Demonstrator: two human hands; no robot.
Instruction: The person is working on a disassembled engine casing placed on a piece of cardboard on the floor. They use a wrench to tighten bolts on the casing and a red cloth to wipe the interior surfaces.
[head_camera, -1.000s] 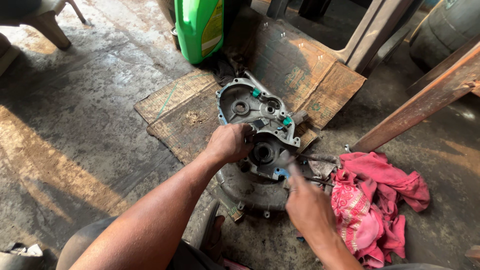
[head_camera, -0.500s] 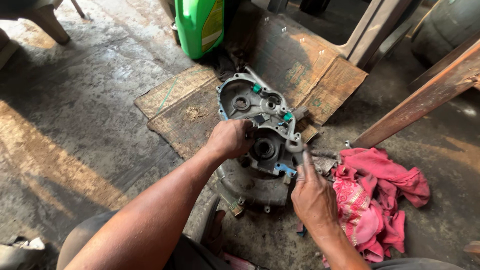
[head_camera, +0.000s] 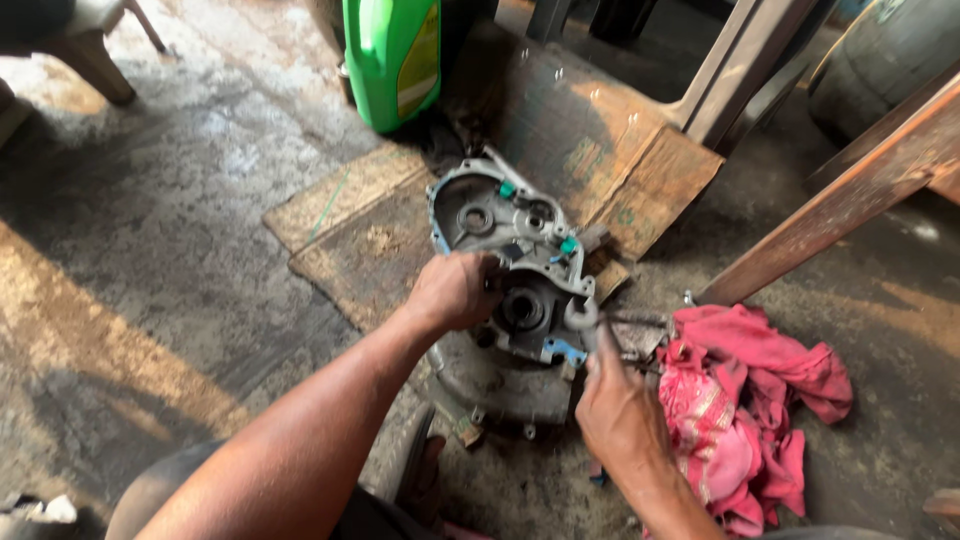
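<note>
Head view, centre of frame: left hand (head_camera: 455, 290) clamped on the left edge of the grey engine crankcase half (head_camera: 510, 255), same grip as a second ago, casing unmoved. Right hand (head_camera: 620, 410) closed round the handle of a wrench (head_camera: 583, 318); a second ago down at lower right with the tool head clear of the casing, half a second ago raised alongside it, now with the tool head touching the casing's lower right rim beside a small blue patch. Reads as tool brought to the work while the other hand steadies the part. Casing propped against a darker round housing (head_camera: 495, 385) below it, both over flattened cardboard (head_camera: 365, 235) on the concrete floor (head_camera: 140, 250).

Hard to make out: wrench type (ring or open end) and whether seated on a fastener, blurred. Fastener itself not visible. Fingers of left hand hidden behind casing rim. Green plastic jug (head_camera: 392, 55) cut off by top edge. Pink rag (head_camera: 745, 410) at lower right covers whatever lies under it; some metal bits at its left edge, unidentifiable. Wooden beam (head_camera: 850, 195) runs out of frame at upper right.
</note>
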